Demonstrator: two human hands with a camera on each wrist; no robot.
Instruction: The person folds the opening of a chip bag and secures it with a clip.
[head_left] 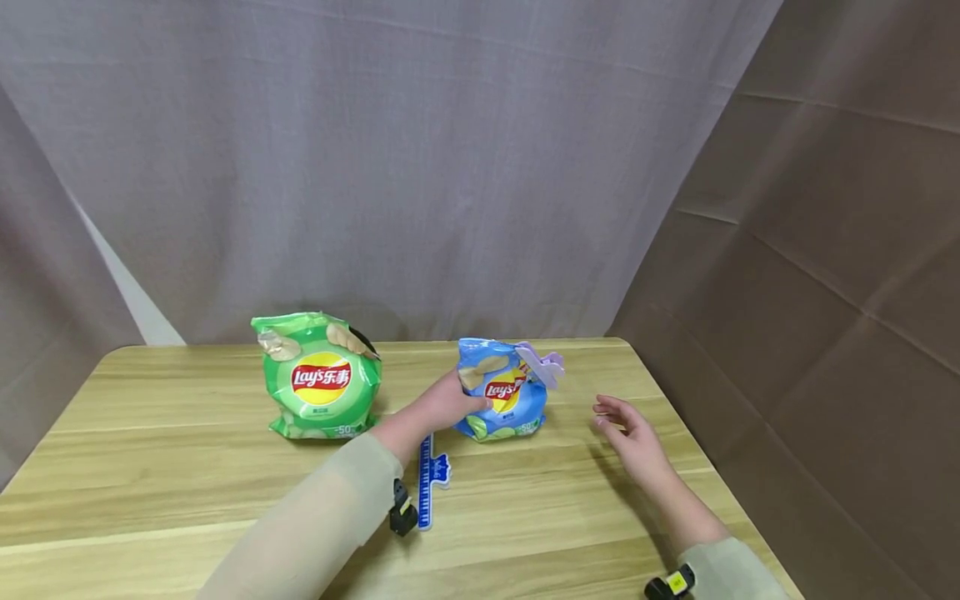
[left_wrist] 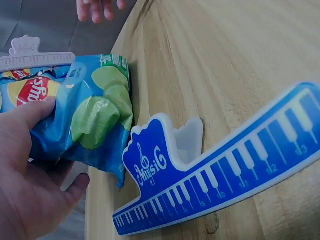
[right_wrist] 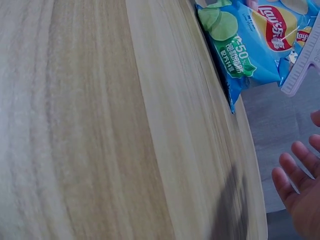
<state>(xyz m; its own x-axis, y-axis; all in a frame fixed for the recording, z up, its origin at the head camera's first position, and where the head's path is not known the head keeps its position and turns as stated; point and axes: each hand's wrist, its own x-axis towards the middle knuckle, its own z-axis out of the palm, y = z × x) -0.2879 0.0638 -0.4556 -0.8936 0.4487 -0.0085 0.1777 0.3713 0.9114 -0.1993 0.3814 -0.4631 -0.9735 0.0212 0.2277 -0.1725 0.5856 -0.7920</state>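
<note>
A blue chip bag [head_left: 487,423] stands near the table's back edge, its upper right corner pinched by a purple clip [head_left: 542,365]. My left hand [head_left: 447,402] grips the bag's left side, the thumb across its front and the other fingers behind it. In the left wrist view the purple clip [left_wrist: 37,61] lies along the bag [left_wrist: 52,120]. My right hand [head_left: 637,443] is held to the right of the bag, apart from it, fingers loosely bent and holding nothing; the right wrist view shows this hand [right_wrist: 302,190] with its fingers spread.
A green chip bag [head_left: 322,417] with a dark clip [head_left: 363,340] at its upper right corner stands to the left. A blue clip with piano-key print [head_left: 426,492] lies on the wooden table [head_left: 187,467], beside my left forearm. Grey curtains hang behind.
</note>
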